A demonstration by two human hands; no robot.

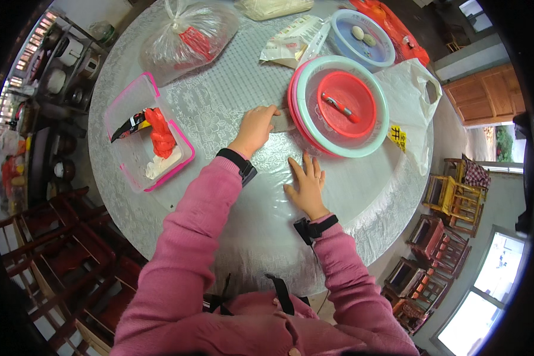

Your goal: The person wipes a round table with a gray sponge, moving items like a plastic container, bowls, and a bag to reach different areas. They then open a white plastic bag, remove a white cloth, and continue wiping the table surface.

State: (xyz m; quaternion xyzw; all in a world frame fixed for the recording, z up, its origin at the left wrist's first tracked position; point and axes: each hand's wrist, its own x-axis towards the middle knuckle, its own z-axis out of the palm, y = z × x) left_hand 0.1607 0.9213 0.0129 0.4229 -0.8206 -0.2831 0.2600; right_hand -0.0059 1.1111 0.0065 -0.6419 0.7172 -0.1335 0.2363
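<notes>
My left hand (254,129) is closed, fingers curled down at the tabletop, by a small flat grey-brown piece (283,121) whose kind I cannot make out. That piece lies against the nested basins. My right hand (308,186) rests on the clear-covered table (267,237), its fingers spread and nothing in them. Just beyond it stands a mint-green basin (381,118), set in a pink one (293,98). Inside is a smaller red basin (344,81) with a red-and-grey handled tool (342,109), perhaps a peeler or a folded knife, lying in it.
To the left sits a pink-rimmed clear box (187,139) with a red bag and a black packet. Farther off are a knotted clear bag (187,44), a paper packet (293,41) and a blue basin (344,50) holding egg-like things. A white bag (412,98) lies right.
</notes>
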